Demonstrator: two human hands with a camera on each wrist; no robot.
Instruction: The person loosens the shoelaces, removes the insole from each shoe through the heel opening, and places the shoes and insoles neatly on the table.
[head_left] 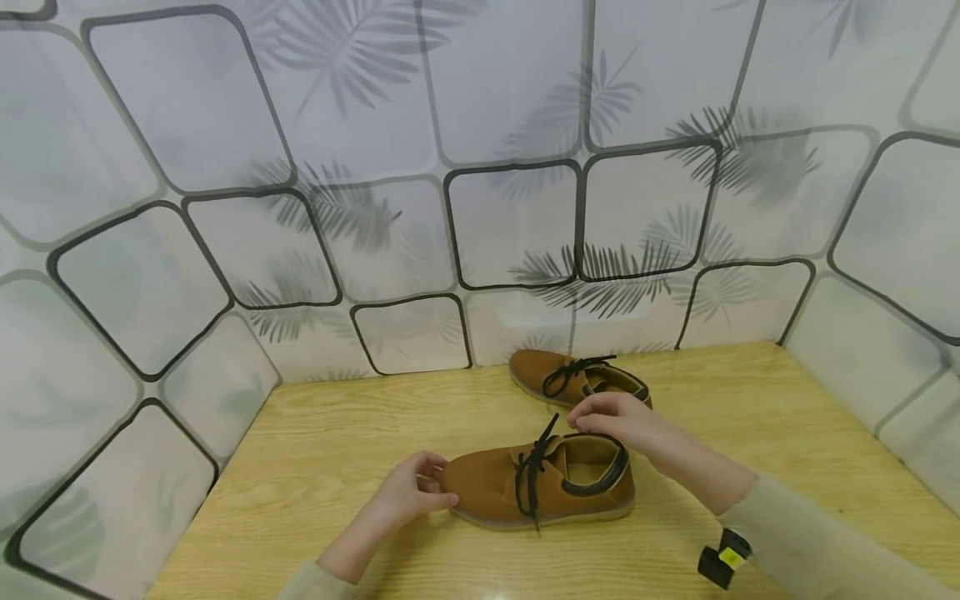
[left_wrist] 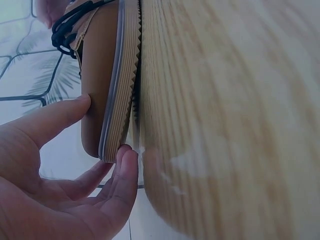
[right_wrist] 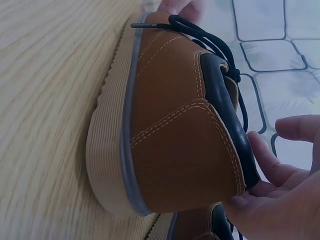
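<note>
A brown leather shoe (head_left: 487, 483) with black laces and a dark padded collar stands upright on its sole, toe to the left. My left hand (head_left: 411, 490) holds its toe; in the left wrist view the thumb lies on the brown upper and the fingertips (left_wrist: 127, 155) meet the sole's front edge. At the collar's far side is my right hand (head_left: 611, 417), fingers loosely bent. The right wrist view has that hand (right_wrist: 295, 185) beside the heel (right_wrist: 185, 165), some fingers touching or just behind the collar; its thumb and fingers do not close round anything.
Behind the first shoe lies a matching brown shoe (head_left: 540, 371), its heel partly hidden by my right hand. Both stand on a wood-grain table (head_left: 337, 425). Patterned sheeting (head_left: 397, 242) rises at the table's back and sides. A small black device (head_left: 723, 558) hangs by my right sleeve.
</note>
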